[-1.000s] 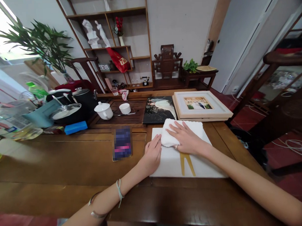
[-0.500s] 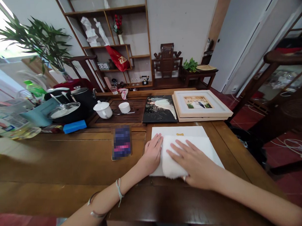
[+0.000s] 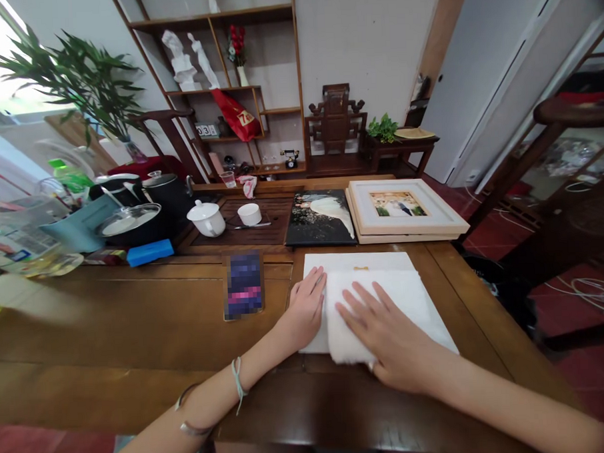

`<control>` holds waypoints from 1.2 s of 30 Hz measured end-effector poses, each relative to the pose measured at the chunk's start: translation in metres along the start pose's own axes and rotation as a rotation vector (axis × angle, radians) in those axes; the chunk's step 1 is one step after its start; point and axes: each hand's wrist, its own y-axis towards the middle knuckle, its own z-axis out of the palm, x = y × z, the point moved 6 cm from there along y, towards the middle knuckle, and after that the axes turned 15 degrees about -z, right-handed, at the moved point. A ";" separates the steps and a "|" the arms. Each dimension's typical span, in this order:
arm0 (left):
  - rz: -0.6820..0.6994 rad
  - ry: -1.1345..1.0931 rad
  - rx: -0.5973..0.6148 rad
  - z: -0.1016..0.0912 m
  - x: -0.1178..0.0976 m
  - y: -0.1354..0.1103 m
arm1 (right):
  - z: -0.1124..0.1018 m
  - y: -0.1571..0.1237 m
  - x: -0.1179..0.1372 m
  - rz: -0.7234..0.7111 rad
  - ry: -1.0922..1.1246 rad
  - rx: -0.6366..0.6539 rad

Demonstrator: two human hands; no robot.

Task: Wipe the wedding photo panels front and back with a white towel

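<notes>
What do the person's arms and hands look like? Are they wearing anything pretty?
The left arm has a thin, pale green string bracelet with dangling ends, and a shiny silver cuff with a gap. The right hand seems to have a small ring. No sleeves or gloves show.

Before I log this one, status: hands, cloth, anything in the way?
Right hand on white cloth, fingers spread. Left hand at white panel's left edge. Cloth lying over panel. In the way: left hand, close along cloth's left side.
</notes>
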 end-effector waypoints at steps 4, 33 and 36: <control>0.007 0.012 -0.001 0.001 0.000 0.000 | -0.002 -0.017 0.018 -0.073 0.081 -0.032; -0.025 -0.012 0.032 0.001 0.000 0.000 | -0.002 -0.090 -0.039 0.090 0.141 -0.077; -0.023 -0.014 0.039 0.000 0.000 0.000 | 0.001 -0.071 -0.089 0.114 0.097 -0.113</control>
